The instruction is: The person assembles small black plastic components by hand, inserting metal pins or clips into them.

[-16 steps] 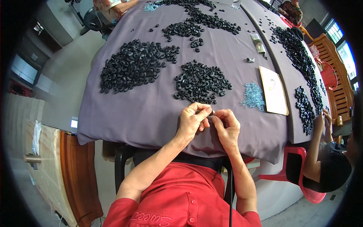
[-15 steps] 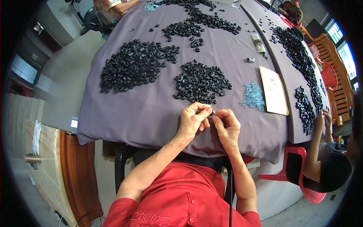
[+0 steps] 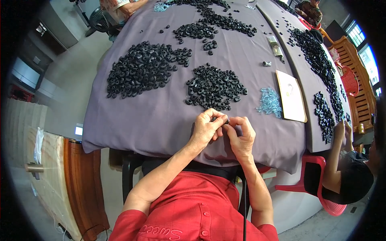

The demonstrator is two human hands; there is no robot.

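Observation:
My left hand (image 3: 206,127) and my right hand (image 3: 241,135) meet above the table's near edge, fingertips almost touching. A small black ring-like part (image 3: 225,121) is pinched in my left hand and shows only partly between the fingers. My right thumb and forefinger are pressed together against it; whether they hold a second tiny piece is hidden. Just beyond my hands lies a pile of small black parts (image 3: 215,86). A larger heap of black parts (image 3: 140,72) spreads to its left. Right of my hands is a patch of small clear-blue pieces (image 3: 269,102).
A flat tan board (image 3: 291,96) lies beside the blue pieces. Farther back are a tube-like packet (image 3: 275,46) and a small whitish cylinder (image 3: 266,63). On the right, a co-worker's hands (image 3: 343,130) work by more black parts. A red chair (image 3: 313,176) stands there.
My hands have shifted very slightly and my fingertips have drawn a little closer around the black part. The piles look the same.

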